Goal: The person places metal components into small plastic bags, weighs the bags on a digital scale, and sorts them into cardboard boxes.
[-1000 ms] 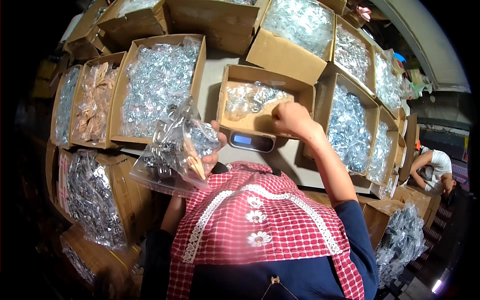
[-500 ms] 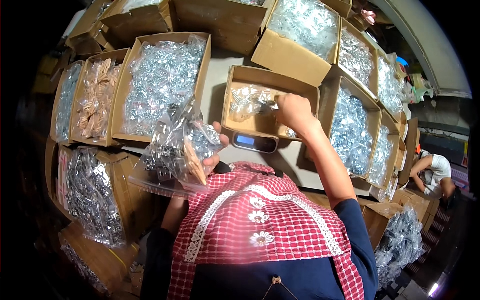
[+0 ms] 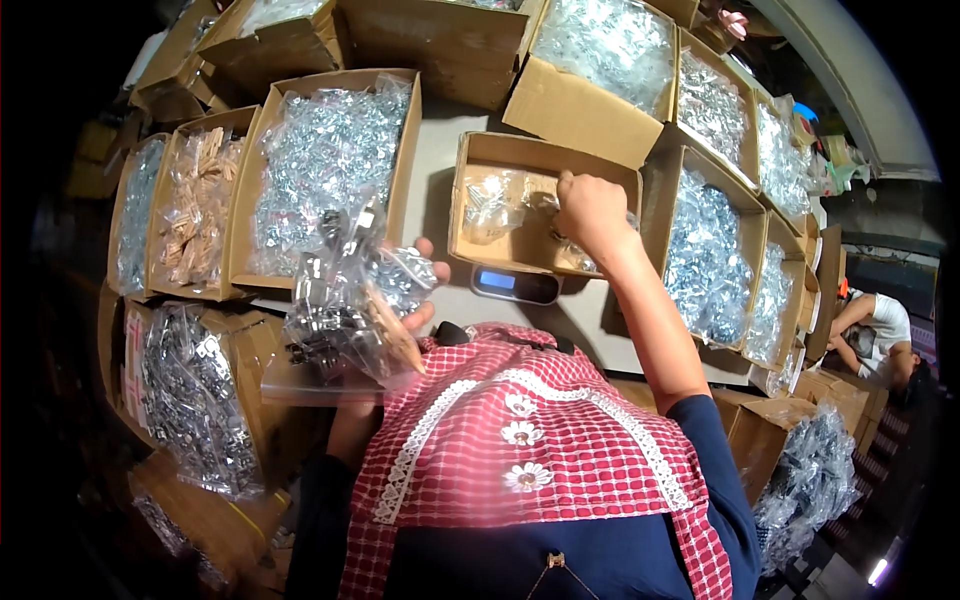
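My left hand (image 3: pixel 425 290) grips a see-through plastic bag (image 3: pixel 345 320) from its right side. Inside the bag are dark and shiny metal fittings, a smaller packet of metal pieces and light wooden dowels (image 3: pixel 392 328). My right hand (image 3: pixel 595 212) reaches into a shallow cardboard box (image 3: pixel 545 150), fingers curled and closed. What they pinch is hidden behind the hand. Small see-through packets of metal pins (image 3: pixel 492 200) lie at the left in this box. It rests on a weighing scale with a lit blue display (image 3: pixel 497 280).
Left of the scale stand boxes of small metal-part packets (image 3: pixel 330 170) and wooden dowels (image 3: pixel 197 205). More packet-filled boxes (image 3: pixel 705 255) line the right and back. Bagged metal fittings (image 3: pixel 195 400) sit at lower left. Another person (image 3: pixel 875 330) is at far right.
The bag in my left hand hangs a little differently, with its contents shifted. My right hand stays in the box and has moved slightly. The person at the right has bent forward.
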The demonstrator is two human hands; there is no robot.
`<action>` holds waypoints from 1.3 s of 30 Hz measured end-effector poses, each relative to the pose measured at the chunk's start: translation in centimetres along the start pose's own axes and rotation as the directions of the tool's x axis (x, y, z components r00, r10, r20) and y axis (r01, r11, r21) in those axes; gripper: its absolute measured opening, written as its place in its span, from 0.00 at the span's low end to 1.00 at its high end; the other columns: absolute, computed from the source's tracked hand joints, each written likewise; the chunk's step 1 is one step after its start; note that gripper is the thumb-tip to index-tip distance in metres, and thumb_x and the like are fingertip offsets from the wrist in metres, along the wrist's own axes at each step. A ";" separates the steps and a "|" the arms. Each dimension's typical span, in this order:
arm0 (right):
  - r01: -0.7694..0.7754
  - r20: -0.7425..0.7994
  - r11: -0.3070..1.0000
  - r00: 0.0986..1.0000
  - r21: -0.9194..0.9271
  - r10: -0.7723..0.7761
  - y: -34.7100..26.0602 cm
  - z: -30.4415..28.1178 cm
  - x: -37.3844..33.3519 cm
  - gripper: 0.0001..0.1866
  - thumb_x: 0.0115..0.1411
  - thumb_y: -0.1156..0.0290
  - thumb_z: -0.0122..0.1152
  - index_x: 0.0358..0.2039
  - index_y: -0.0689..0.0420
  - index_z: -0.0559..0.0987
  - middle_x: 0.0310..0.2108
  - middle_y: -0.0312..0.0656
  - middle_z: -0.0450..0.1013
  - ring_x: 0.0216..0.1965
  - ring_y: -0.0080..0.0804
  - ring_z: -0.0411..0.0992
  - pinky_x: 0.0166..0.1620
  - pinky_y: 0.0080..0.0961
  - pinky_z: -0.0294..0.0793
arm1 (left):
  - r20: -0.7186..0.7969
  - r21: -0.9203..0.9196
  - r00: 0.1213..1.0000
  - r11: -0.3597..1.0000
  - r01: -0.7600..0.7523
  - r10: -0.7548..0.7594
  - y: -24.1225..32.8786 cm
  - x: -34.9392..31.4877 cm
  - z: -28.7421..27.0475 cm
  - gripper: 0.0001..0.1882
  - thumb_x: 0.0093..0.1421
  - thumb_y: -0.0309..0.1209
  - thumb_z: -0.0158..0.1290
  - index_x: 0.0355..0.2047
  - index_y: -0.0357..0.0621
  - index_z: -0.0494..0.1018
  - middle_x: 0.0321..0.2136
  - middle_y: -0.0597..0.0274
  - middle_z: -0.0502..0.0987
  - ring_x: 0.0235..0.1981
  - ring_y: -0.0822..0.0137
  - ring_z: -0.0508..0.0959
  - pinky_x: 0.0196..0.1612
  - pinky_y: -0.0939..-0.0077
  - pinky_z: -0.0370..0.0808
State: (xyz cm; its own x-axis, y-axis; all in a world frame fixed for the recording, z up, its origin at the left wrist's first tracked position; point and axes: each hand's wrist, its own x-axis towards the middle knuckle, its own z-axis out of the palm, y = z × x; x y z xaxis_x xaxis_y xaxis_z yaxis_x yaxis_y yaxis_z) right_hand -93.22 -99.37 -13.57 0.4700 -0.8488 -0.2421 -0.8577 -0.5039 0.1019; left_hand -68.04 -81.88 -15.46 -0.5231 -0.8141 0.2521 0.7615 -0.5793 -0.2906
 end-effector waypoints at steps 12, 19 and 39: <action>0.158 -0.178 0.987 0.972 0.028 -0.151 -0.8 2.9 -0.1 0.04 0.45 0.72 0.57 0.18 0.54 0.79 0.23 0.44 0.76 0.27 0.43 0.77 0.28 0.39 0.76 | 0.073 0.097 0.975 0.971 -0.217 0.210 1.0 -2.1 -3.1 0.32 0.62 0.37 0.54 0.66 0.54 0.57 0.63 0.52 0.53 0.46 0.43 0.72 0.40 0.57 0.85; 0.317 -0.189 0.908 0.943 0.272 -0.273 -1.4 -1.0 -1.3 0.22 0.54 0.65 0.60 0.51 0.45 0.77 0.25 0.48 0.76 0.30 0.46 0.76 0.33 0.39 0.76 | 0.071 0.030 0.993 0.995 -0.092 0.090 1.0 -1.6 -2.1 0.33 0.60 0.36 0.57 0.65 0.54 0.59 0.62 0.56 0.55 0.44 0.48 0.75 0.42 0.47 0.83; 0.502 -0.402 0.414 0.862 0.759 -0.308 -1.6 -6.5 -6.2 0.31 0.58 0.53 0.61 0.55 0.62 0.72 0.54 0.54 0.68 0.55 0.50 0.68 0.57 0.38 0.67 | 0.028 0.092 0.999 0.996 -0.022 0.020 1.3 1.0 -4.1 0.33 0.65 0.53 0.46 0.66 0.58 0.54 0.66 0.42 0.50 0.63 0.36 0.57 0.52 0.35 0.73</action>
State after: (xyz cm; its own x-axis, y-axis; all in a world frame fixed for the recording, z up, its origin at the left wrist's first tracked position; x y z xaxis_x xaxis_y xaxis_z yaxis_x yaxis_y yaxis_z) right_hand -93.45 -94.33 -5.93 0.7530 -0.6412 0.1481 -0.2773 -0.5133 -0.8122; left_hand -69.13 -83.67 -19.37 -0.4970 -0.8240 0.2721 0.8049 -0.5549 -0.2104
